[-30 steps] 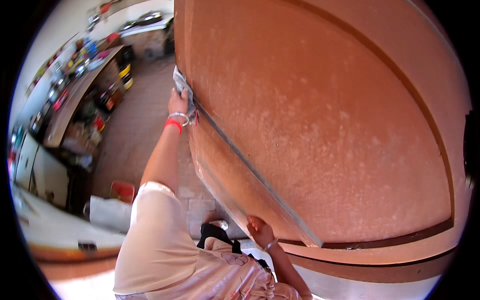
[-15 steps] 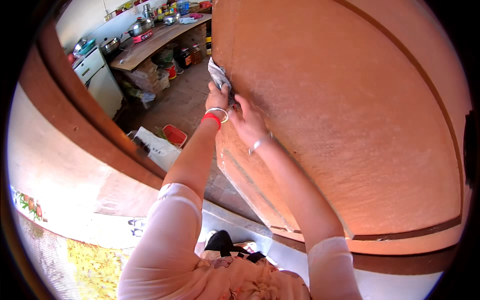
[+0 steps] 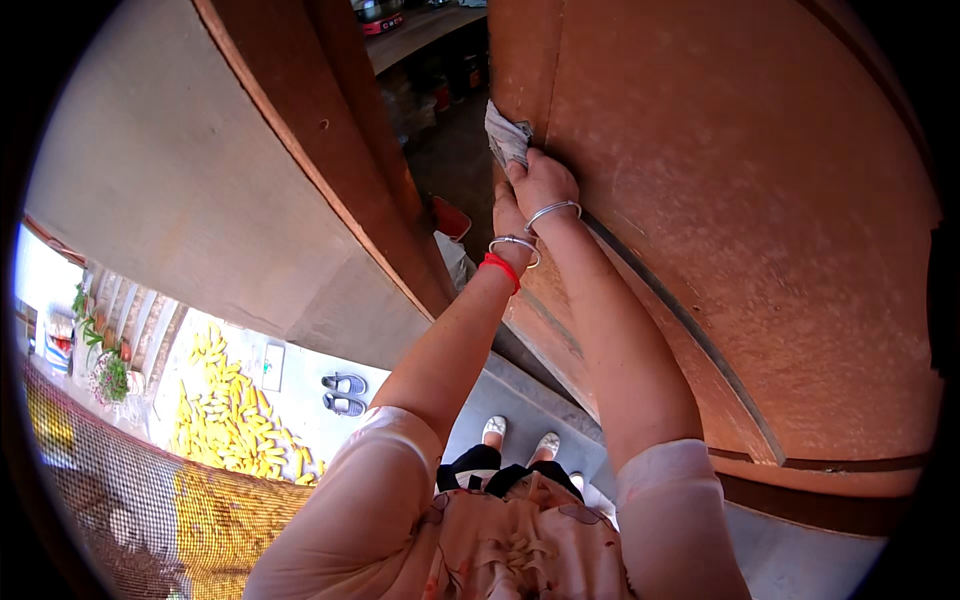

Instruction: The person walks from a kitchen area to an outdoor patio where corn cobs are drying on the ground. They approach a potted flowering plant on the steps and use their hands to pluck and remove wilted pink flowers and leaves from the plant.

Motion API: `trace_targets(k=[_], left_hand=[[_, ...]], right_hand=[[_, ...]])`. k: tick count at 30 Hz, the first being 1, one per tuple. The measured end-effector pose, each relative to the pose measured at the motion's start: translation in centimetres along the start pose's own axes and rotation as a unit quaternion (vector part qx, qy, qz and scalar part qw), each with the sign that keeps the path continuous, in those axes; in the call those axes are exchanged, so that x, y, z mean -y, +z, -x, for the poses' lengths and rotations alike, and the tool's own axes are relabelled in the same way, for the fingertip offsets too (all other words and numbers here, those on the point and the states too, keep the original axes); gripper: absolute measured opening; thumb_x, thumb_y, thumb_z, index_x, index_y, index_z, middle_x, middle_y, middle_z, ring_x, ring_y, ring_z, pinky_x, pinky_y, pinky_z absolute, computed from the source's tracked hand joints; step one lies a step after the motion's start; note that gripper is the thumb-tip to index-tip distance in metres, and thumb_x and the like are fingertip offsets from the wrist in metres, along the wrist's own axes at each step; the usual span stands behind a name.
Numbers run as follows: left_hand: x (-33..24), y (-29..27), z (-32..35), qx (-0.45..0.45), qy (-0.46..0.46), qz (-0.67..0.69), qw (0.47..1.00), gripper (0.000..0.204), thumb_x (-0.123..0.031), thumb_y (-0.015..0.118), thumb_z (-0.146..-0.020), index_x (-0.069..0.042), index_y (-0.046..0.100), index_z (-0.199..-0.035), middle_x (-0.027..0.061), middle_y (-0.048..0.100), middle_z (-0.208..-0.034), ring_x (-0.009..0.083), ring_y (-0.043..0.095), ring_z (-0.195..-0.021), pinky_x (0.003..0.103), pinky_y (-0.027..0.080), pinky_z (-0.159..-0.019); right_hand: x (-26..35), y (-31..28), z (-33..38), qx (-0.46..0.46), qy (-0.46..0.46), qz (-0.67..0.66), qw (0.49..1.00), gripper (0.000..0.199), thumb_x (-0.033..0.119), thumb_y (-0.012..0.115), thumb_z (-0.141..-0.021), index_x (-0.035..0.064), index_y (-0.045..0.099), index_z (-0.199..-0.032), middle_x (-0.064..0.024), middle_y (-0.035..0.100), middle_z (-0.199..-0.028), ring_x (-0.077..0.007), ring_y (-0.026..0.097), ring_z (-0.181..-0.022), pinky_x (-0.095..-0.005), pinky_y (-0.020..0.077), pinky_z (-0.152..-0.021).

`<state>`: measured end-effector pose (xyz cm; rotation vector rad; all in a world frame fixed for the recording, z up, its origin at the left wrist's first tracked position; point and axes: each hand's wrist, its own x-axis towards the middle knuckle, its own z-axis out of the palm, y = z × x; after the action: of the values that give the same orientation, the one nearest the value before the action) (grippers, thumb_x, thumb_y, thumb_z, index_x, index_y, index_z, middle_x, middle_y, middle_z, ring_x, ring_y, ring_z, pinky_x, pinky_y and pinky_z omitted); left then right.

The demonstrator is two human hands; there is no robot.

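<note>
A brown wooden door (image 3: 720, 230) stands partly open on the right. Near its upper free edge my right hand (image 3: 550, 185) is closed on a crumpled grey-white cloth (image 3: 508, 138), pressing it to the door. Just below and to the left, my left hand (image 3: 509, 216) is closed around the door's edge; its fingers are partly hidden behind the edge and my right hand. Silver bangles circle both wrists, and a red band sits on the left one.
A brown door frame (image 3: 330, 130) and pale wall rise at left. Through the gap are a dim kitchen counter (image 3: 425, 35) and a red basin (image 3: 450, 218). Corn cobs (image 3: 235, 410), grey shoes (image 3: 344, 393) and mesh netting (image 3: 130, 500) lie lower left.
The cloth has passed from my left hand to my right. My left hand has moved down to the door's edge. The view has swung left, and the gap beside the door looks narrower.
</note>
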<state>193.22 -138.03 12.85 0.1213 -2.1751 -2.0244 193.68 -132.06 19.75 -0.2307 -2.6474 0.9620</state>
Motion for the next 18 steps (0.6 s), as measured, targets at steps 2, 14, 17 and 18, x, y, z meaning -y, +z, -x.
trace_targets(k=[2,14,17,18], left_hand=[[0.1,0.6,0.6,-0.019,0.02,-0.044,0.999,0.043,-0.033,0.059,-0.073,0.002,0.045,-0.093,0.0225,0.059,-0.085,0.032,0.058,-0.082,0.036,0.045,-0.067],[-1.3,2.9,3.2,-0.075,0.059,-0.023,0.995,0.045,-0.03,0.066,-0.067,0.002,0.048,-0.094,0.0191,0.06,-0.082,0.0285,0.059,-0.077,0.034,0.045,-0.065],[-2.4,3.1,3.6,-0.083,0.074,-0.048,0.993,0.037,-0.028,0.065,-0.069,0.0,0.049,-0.085,0.0193,0.06,-0.077,0.0271,0.06,-0.073,0.035,0.044,-0.063],[-2.0,3.1,3.8,-0.091,0.084,-0.046,0.991,0.036,-0.028,0.065,-0.069,0.0,0.049,-0.085,0.0195,0.06,-0.076,0.0275,0.06,-0.072,0.035,0.044,-0.061]], right_hand=[[-0.4,-0.8,0.3,0.011,-0.02,-0.007,1.0,0.025,0.029,0.05,-0.079,0.0046,0.054,-0.083,-0.0175,0.059,-0.082,-0.0339,0.056,-0.079,-0.0427,0.0447,-0.069],[-2.7,-4.7,0.6,0.066,-0.118,-0.045,0.99,0.031,0.034,0.048,-0.078,0.0038,0.052,-0.078,-0.019,0.057,-0.076,-0.0366,0.054,-0.071,-0.0446,0.0426,-0.064],[-2.9,-4.7,0.0,0.071,-0.137,-0.033,0.987,0.026,0.031,0.05,-0.078,0.0049,0.052,-0.078,-0.0163,0.058,-0.077,-0.0342,0.056,-0.072,-0.0434,0.0447,-0.064],[-3.0,-4.6,0.2,0.067,-0.138,-0.029,0.988,0.026,0.031,0.05,-0.078,0.0051,0.052,-0.078,-0.0162,0.058,-0.077,-0.0345,0.056,-0.071,-0.0438,0.0447,-0.064]])
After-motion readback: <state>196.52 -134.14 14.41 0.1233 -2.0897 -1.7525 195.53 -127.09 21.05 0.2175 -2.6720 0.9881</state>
